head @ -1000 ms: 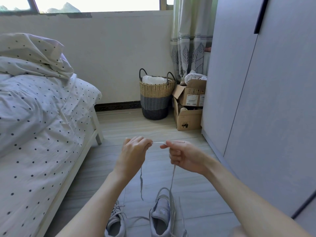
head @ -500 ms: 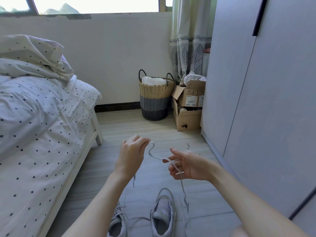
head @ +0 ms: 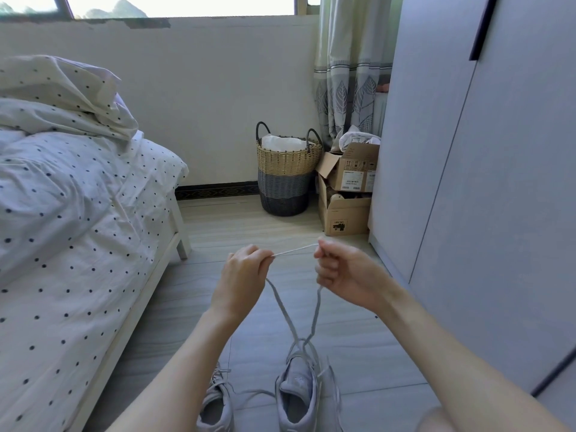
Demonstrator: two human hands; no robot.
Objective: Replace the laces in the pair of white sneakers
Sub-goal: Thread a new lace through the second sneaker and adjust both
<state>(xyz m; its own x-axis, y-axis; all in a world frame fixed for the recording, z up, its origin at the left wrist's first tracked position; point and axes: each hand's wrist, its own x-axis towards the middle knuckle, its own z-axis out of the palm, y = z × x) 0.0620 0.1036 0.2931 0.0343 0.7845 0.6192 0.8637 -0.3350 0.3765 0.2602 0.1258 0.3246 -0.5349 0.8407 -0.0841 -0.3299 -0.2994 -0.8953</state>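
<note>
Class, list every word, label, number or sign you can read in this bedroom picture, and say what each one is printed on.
No text can be read with certainty.
Upper cardboard box: a white shipping label with a barcode and a row of dark handling symbols, too small to read.
Lower cardboard box: a dark printed logo with a short line of letters above it, blurred.
White sneakers: no legible brand.

Both forearms are bare up to the frame's lower edge; no sleeve shows on them. The left hand (head: 241, 280) and the right hand (head: 346, 274) wear nothing: no glove, no ring, no watch or band at the wrists. The fingernails look short and plain. At the lower right corner a bare knee (head: 436, 420) shows.
</note>
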